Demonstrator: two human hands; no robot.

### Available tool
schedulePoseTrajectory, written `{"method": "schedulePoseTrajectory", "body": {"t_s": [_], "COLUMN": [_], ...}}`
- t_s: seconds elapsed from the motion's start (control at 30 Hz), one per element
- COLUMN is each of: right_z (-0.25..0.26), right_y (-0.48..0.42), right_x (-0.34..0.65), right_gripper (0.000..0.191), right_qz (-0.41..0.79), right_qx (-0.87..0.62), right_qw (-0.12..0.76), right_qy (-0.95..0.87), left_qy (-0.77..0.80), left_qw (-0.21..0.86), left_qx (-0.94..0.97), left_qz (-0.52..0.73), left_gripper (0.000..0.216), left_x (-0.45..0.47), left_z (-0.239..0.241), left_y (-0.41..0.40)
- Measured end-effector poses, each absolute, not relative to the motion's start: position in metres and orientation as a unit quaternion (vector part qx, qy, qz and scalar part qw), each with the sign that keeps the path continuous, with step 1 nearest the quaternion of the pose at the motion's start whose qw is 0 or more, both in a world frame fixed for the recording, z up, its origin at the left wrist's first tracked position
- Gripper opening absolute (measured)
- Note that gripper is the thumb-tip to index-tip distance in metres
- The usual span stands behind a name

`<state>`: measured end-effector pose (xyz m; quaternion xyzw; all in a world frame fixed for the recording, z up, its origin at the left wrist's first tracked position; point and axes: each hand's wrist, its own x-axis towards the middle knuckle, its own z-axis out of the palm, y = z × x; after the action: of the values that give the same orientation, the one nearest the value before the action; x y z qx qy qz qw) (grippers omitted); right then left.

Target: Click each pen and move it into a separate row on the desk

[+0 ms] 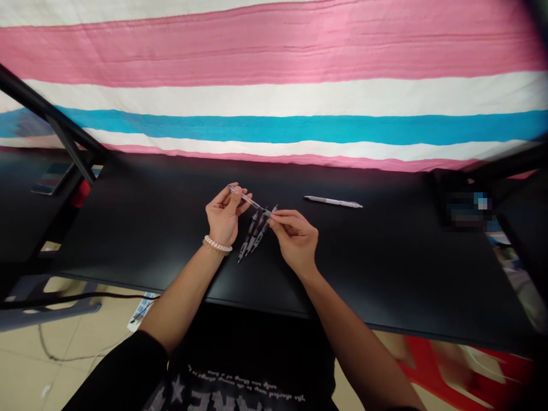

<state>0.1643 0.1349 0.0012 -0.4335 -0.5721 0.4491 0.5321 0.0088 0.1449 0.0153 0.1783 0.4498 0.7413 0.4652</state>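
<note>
A slim pen with a clear barrel slants across the space between my two hands, above the table. My left hand pinches its upper left end between thumb and fingers; a beaded bracelet circles that wrist. At the pen's lower right end, the thumb and forefinger of my right hand are closed on a greyish part of it. Whether that part is separate from the barrel I cannot tell. Just below, several dark and clear pens lie side by side, partly overlapped by the held pen and my right fingers.
A white and grey pen lies alone on the black table, right of my hands. A dark, blurred object stands at the far right. Behind the table hangs a striped cloth. A phone rests at the left.
</note>
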Motion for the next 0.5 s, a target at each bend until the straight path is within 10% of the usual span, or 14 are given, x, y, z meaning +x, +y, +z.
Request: {"method": "schedulePoseTrajectory", "body": {"t_s": [0.5], "right_z": [-0.001], "right_y": [0.132], "right_x": [0.165], "right_gripper": [0.024], "right_qz": [0.438], "right_qx": [-0.47], "right_qw": [0.491], "right_qy": [-0.588], "left_qy": [0.427], "left_qw": [0.512], "left_qx": [0.166], "left_qz": [0.726], "left_gripper": [0.041], "left_x": [0.019], "left_z": [0.016], "left_y": [0.142]}}
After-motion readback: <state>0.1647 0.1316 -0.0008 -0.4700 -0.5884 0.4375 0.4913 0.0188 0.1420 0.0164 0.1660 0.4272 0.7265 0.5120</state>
